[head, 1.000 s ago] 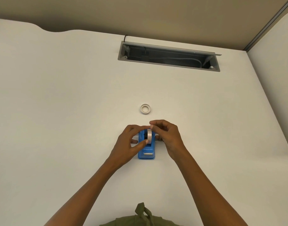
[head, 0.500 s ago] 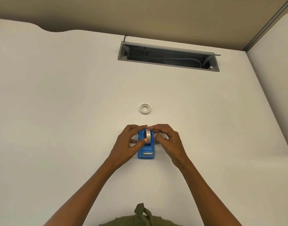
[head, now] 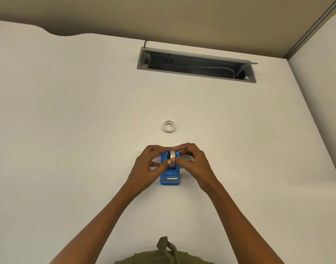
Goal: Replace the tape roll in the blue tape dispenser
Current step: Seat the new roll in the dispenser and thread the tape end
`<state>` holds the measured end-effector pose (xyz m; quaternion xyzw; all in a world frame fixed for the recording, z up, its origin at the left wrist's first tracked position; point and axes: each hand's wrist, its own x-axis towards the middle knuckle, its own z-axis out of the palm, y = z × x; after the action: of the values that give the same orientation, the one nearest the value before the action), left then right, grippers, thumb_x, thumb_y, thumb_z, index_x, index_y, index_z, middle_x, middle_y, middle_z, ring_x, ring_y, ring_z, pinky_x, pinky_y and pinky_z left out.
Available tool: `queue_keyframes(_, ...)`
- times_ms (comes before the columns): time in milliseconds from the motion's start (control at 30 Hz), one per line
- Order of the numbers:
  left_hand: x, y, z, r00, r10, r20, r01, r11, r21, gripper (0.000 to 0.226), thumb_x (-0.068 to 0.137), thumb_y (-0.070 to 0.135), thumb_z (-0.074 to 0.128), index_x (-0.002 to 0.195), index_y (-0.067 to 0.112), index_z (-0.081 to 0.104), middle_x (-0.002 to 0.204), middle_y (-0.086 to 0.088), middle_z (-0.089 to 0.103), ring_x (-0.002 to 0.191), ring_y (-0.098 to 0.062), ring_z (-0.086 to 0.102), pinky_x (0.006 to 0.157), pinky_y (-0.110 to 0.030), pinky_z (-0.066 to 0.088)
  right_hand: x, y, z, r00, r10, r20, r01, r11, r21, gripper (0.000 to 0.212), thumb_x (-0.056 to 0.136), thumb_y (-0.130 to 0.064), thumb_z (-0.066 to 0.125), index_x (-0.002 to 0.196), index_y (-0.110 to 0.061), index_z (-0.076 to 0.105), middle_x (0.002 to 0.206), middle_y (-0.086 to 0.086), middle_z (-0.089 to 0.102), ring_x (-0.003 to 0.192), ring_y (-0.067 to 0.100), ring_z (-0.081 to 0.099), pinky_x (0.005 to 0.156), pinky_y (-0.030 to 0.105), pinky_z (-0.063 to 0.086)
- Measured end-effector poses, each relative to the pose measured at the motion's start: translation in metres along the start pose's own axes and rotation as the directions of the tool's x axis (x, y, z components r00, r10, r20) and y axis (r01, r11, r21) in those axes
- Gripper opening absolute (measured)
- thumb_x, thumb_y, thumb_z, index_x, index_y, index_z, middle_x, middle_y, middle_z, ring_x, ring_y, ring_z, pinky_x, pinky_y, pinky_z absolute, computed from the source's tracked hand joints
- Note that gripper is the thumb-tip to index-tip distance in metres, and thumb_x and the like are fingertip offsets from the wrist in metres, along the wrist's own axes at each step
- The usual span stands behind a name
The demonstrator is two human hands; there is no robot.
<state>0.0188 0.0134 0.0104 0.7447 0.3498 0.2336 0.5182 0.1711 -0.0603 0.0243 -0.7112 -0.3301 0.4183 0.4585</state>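
Tape roll [head: 172, 156], upright in blue tape dispenser [head: 170, 177]: light, rigid; left hand [head: 148, 167] and right hand [head: 193, 161] fingers pinch its rim.

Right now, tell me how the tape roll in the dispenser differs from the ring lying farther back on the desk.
The tape roll stands on edge in the blue dispenser; the ring lies flat on the desk. Both hands, left hand and right hand, pinch the roll with their fingers; the ring lies untouched. The roll shows its outer band; the ring shows its open centre. Both are pale and round.
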Motion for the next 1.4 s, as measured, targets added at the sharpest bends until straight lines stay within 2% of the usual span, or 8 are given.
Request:
queue_keyframes(133, -0.001, 0.000, -0.001, 1.000, -0.003, 0.001, 0.003, 1.000, -0.026, 0.038, 0.086, 0.018, 0.064, 0.109, 0.045, 0.051, 0.111, 0.010, 0.053, 0.100, 0.003, 0.055, 0.071, -0.001, 0.045, 0.003, -0.003, 0.004, 0.999, 0.037, -0.021, -0.037, 0.999, 0.012, 0.019, 0.077, -0.011, 0.071, 0.094, -0.016, 0.064, 0.107, 0.003, 0.063, 0.097, 0.014, 0.058, 0.078, 0.023, 0.049)
queue_keyframes(333, 0.000, -0.002, 0.000, 1.000, 0.000, 0.001, 0.001, 1.000, -0.028, 0.037, 0.084, 0.017, 0.066, 0.113, 0.037, 0.053, 0.114, 0.004, 0.054, 0.100, -0.004, 0.056, 0.072, -0.003, 0.047, 0.005, -0.007, 0.006, 0.998, 0.059, -0.013, -0.059, 0.997, 0.040, 0.016, 0.077, -0.008, 0.068, 0.089, -0.017, 0.063, 0.105, 0.006, 0.062, 0.094, 0.014, 0.056, 0.076, 0.023, 0.047)
queue_keyframes(533, 0.000, -0.002, -0.002, 1.000, 0.006, 0.012, -0.006, 0.999, -0.038, 0.048, 0.083, 0.020, 0.068, 0.109, 0.054, 0.046, 0.111, 0.015, 0.052, 0.101, -0.002, 0.056, 0.073, -0.005, 0.048, 0.006, -0.012, 0.006, 0.997, 0.075, -0.007, -0.075, 0.995, 0.059, 0.011, 0.078, -0.005, 0.066, 0.088, -0.010, 0.063, 0.098, 0.015, 0.065, 0.090, 0.021, 0.057, 0.074, 0.026, 0.047)
queue_keyframes(633, 0.001, -0.002, -0.002, 1.000, 0.001, 0.010, 0.000, 0.999, -0.032, 0.046, 0.083, 0.021, 0.068, 0.110, 0.052, 0.047, 0.112, 0.012, 0.052, 0.101, -0.003, 0.056, 0.073, -0.004, 0.048, 0.007, -0.015, 0.006, 0.996, 0.090, 0.010, -0.091, 0.991, 0.097, 0.010, 0.078, -0.003, 0.065, 0.088, -0.005, 0.064, 0.089, 0.012, 0.065, 0.087, 0.022, 0.058, 0.072, 0.028, 0.047)
queue_keyframes(800, 0.001, -0.002, -0.002, 1.000, 0.001, 0.012, 0.000, 1.000, -0.028, 0.038, 0.083, 0.021, 0.068, 0.113, 0.038, 0.053, 0.116, 0.003, 0.055, 0.101, -0.006, 0.056, 0.074, -0.005, 0.049, 0.009, -0.018, 0.006, 0.993, 0.119, 0.009, -0.119, 0.987, 0.109, 0.004, 0.079, -0.005, 0.065, 0.083, -0.005, 0.064, 0.084, 0.010, 0.065, 0.085, 0.021, 0.058, 0.073, 0.035, 0.047)
queue_keyframes(1000, 0.001, -0.001, -0.002, 1.000, -0.004, 0.012, 0.004, 0.999, -0.037, 0.039, 0.082, 0.023, 0.068, 0.108, 0.047, 0.050, 0.114, 0.007, 0.053, 0.100, -0.006, 0.056, 0.074, -0.006, 0.049, 0.014, -0.020, 0.008, 0.990, 0.141, -0.010, -0.139, 0.984, 0.115, 0.012, 0.081, -0.007, 0.067, 0.073, -0.014, 0.062, 0.076, 0.002, 0.065, 0.077, 0.014, 0.058, 0.069, 0.023, 0.047)
queue_keyframes(1200, 0.001, -0.003, -0.001, 1.000, -0.017, 0.008, 0.018, 0.999, -0.038, 0.037, 0.082, 0.024, 0.068, 0.112, 0.038, 0.052, 0.114, 0.006, 0.053, 0.100, -0.005, 0.056, 0.073, -0.004, 0.049, 0.016, -0.018, 0.008, 0.987, 0.162, -0.007, -0.160, 0.977, 0.145, 0.003, 0.083, -0.008, 0.066, 0.084, -0.006, 0.065, 0.082, 0.006, 0.067, 0.077, 0.014, 0.060, 0.067, 0.021, 0.047)
queue_keyframes(1400, 0.000, -0.003, -0.002, 1.000, -0.017, 0.016, 0.018, 0.999, -0.046, 0.036, 0.081, 0.025, 0.068, 0.110, 0.039, 0.052, 0.112, 0.010, 0.052, 0.100, -0.004, 0.056, 0.073, -0.005, 0.049, 0.009, -0.011, -0.004, 0.986, 0.124, 0.113, -0.139, 0.981, 0.134, 0.019, 0.078, -0.021, 0.074, 0.094, -0.012, 0.069, 0.093, 0.003, 0.070, 0.091, 0.017, 0.063, 0.077, 0.030, 0.053)
